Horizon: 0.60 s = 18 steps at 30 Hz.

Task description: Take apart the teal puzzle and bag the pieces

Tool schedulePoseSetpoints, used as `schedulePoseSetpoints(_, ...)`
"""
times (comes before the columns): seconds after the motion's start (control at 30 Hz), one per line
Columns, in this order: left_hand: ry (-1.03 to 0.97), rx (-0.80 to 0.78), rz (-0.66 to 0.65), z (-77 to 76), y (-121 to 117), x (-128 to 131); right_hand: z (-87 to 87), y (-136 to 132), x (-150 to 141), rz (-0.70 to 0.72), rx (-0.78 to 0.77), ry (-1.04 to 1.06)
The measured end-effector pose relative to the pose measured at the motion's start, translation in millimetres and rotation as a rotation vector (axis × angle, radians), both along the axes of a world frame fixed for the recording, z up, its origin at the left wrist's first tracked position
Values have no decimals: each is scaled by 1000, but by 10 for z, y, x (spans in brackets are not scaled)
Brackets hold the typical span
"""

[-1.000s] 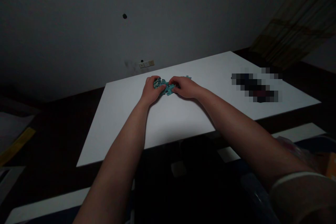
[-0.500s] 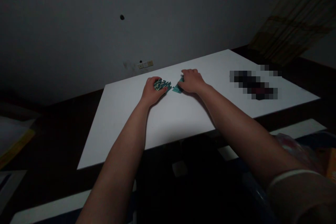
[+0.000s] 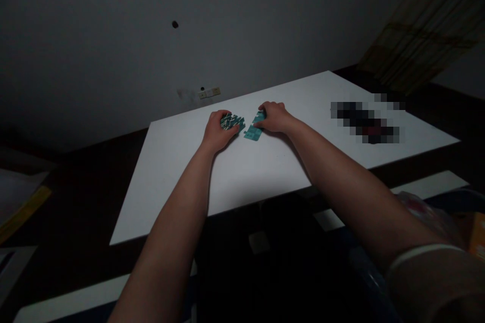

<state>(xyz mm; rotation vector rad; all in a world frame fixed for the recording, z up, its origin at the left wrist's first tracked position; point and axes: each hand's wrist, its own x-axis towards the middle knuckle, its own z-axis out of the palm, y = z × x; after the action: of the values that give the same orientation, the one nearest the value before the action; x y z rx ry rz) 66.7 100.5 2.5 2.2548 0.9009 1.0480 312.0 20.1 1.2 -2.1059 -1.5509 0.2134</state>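
Observation:
My left hand (image 3: 217, 130) is closed around the edge of a dark green jigsaw puzzle section (image 3: 232, 122) with pale lines, thumb at the near side and fingers at the far side. Opposite it, my right hand (image 3: 278, 118) grips a teal jigsaw puzzle section (image 3: 253, 133) by its right side, thumb on top. Notches and tabs show along the facing edges. A narrow gap parts the two sections, which are over the white table (image 3: 246, 176); whether they rest on it I cannot tell. Part of each section is hidden by my fingers.
A dark, pixelated object (image 3: 367, 123) lies on the table's right part. Behind the table stands a grey wall with a socket strip (image 3: 209, 93). A curtain (image 3: 424, 35) hangs at the far right. Clear plastic wrapping (image 3: 424, 212) and an orange box (image 3: 477, 234) are at the lower right.
The teal section has turned in my right hand, now showing more of its face and reaching nearer to me. My left hand and its section have barely moved.

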Motion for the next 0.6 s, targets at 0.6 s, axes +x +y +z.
schedulePoseSetpoints(0.6,48,3,22,13,12,7,59,-45,-177,464,277,386)
